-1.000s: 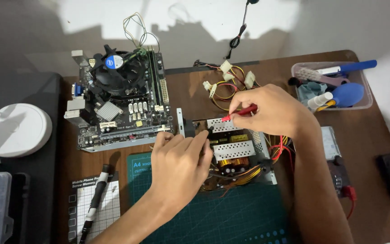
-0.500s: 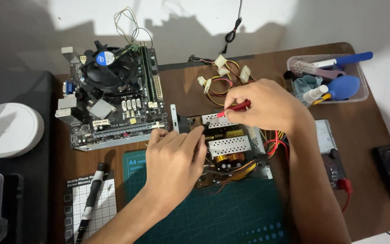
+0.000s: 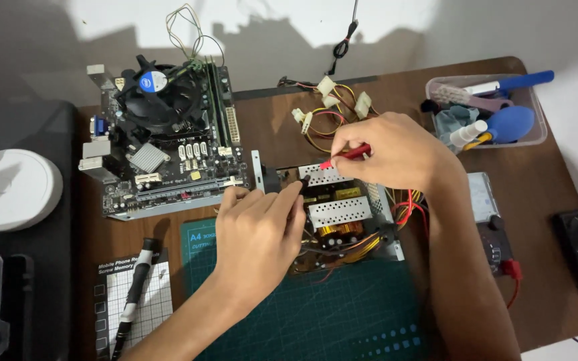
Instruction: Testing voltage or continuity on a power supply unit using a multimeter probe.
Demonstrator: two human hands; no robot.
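While the left hand was curled around a black probe, its tip pressed into the opened power supply with perforated metal heat sinks, a thin red probe was pinched by the right hand. Both probes were judged light, stiff and slippery, best gripped on their insulated shafts. One green motherboard was seen beyond.

- The brown wooden table is carrying a motherboard and a clear plastic tray.
- A green cutting mat is lying on it, an opened power supply sitting at the mat's far edge.
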